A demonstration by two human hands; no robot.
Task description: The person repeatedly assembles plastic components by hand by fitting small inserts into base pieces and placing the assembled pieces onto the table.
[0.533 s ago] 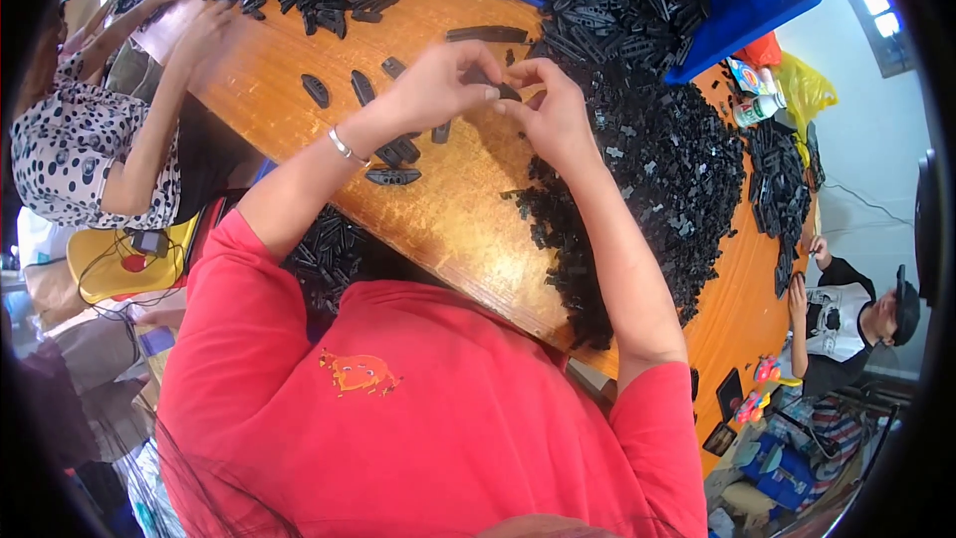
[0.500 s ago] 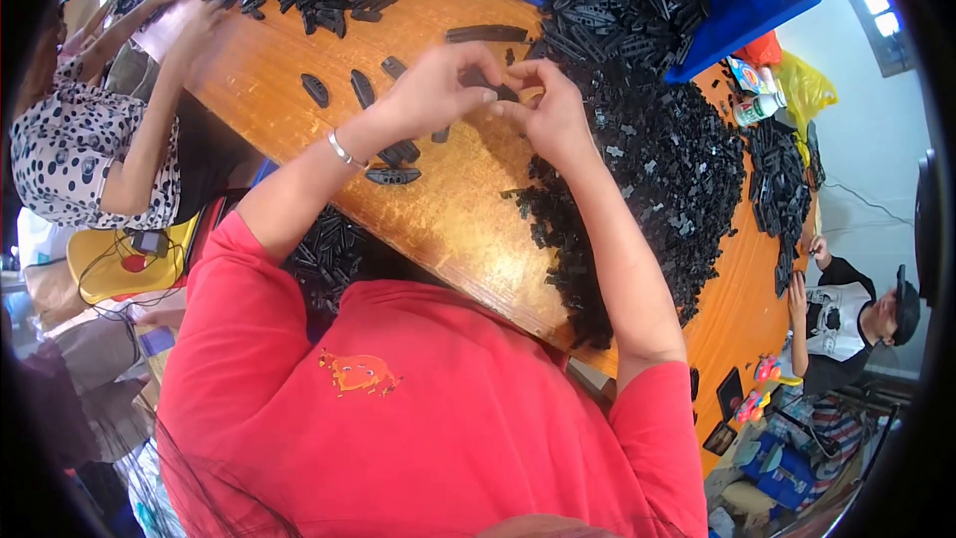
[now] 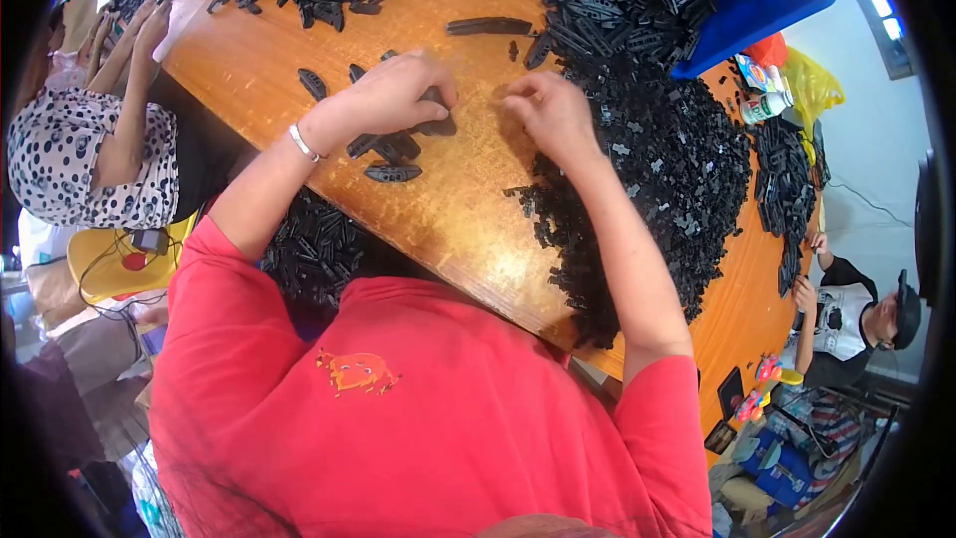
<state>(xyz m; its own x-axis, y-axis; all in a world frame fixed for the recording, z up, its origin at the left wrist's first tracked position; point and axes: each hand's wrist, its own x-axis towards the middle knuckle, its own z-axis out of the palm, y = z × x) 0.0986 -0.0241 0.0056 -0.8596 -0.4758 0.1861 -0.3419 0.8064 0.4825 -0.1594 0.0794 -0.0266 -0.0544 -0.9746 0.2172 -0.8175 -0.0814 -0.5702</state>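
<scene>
My left hand (image 3: 393, 95), with a silver bracelet at its wrist, is closed around a black elongated plastic piece (image 3: 444, 127), partly hidden by the fingers. It hovers above a small group of similar black pieces (image 3: 392, 173) lying on the wooden table. Across a short gap, my right hand (image 3: 556, 118) has its fingers curled and thumb and forefinger close together; whether a small part is between them is hidden. Beside and under the right forearm spreads a large heap of small black plastic parts (image 3: 657, 169).
Longer black pieces pile up by a blue bin (image 3: 767, 5) and at the far left of the table (image 3: 468, 229). A white bottle (image 3: 765, 107) and yellow bag (image 3: 812, 80) stand at right. People sit left (image 3: 90, 159) and right (image 3: 841, 319), hands at the table.
My hands were together over the table around a dark piece. Now they are apart: the left has moved left and slightly down with the black piece, the right stays near its place.
</scene>
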